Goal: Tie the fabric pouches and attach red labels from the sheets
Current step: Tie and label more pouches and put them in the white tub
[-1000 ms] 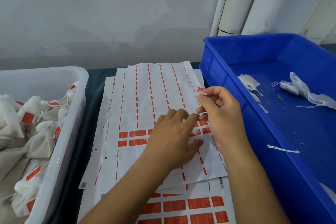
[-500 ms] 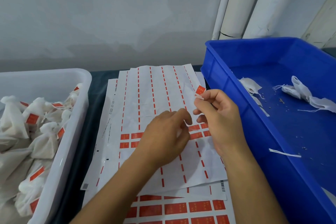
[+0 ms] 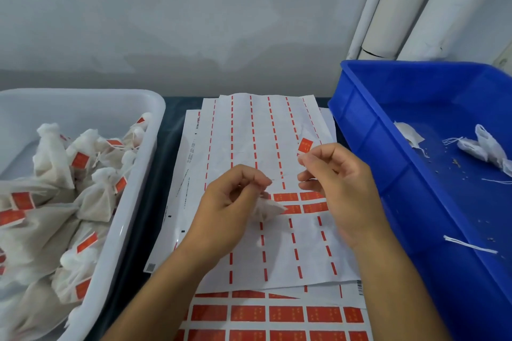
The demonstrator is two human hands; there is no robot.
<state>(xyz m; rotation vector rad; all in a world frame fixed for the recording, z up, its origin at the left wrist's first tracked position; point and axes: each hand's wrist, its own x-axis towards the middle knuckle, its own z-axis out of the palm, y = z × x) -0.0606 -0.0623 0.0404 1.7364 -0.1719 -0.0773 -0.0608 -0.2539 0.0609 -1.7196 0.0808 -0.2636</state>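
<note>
The pouch (image 3: pixel 267 209) hangs just below the left hand's (image 3: pixel 230 207) fingertips, pinched at its neck between thumb and curled fingers, above the label sheet (image 3: pixel 249 147). The red label (image 3: pixel 304 145) sticks up from the right hand's (image 3: pixel 338 183) pinched thumb and forefinger, just beyond them and clear of the sheet. A thin string seems to run between the two hands, though it is too fine to be sure.

A second ago the left hand lay flat on the sheet, pressing it down while the right peeled the label off beside it. Now the left hand has lifted, the pouch has come into view under its fingers, and the two hands have drawn apart. That suggests the peel is finished and the label is ready to be folded over the pouch's string.

Left of the left hand, the white bin (image 3: pixel 133 202) holds a heap of tied, labelled pouches. Right of the right hand, the blue bin (image 3: pixel 368 152) holds only a few flat pouches (image 3: pixel 482 144) and loose strings, so little of the batch appears left. Full label rows (image 3: pixel 277 313) lie near the wrists.
</note>
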